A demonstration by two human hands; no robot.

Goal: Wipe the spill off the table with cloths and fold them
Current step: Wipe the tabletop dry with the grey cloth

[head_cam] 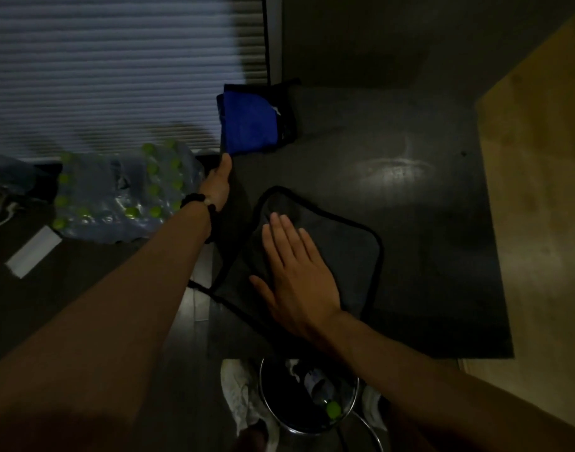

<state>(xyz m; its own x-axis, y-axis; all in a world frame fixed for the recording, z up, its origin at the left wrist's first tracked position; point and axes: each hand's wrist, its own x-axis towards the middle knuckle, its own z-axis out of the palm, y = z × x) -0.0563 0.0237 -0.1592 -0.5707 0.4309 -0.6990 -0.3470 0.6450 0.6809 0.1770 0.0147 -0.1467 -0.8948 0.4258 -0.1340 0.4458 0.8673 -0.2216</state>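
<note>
A dark grey cloth (pixel 344 252) with black edging lies on the dark table (pixel 426 256), its left part hanging over the table's left edge. My right hand (pixel 295 275) rests flat on it, fingers spread. My left hand (pixel 219 184) grips the cloth's far left corner at the table edge; its fingers are hidden behind the fabric. A folded blue cloth (pixel 250 122) sits on a folded dark cloth (pixel 287 115) at the table's far left corner. A wet, shiny smear (pixel 390 164) shows on the table beyond the grey cloth.
A shrink-wrapped pack of green-capped water bottles (pixel 123 190) lies on the floor to the left. A round bin (pixel 309 396) holding a bottle stands below the table's near edge, beside my white shoes (pixel 237 389). A wooden surface (pixel 540 207) borders the table on the right.
</note>
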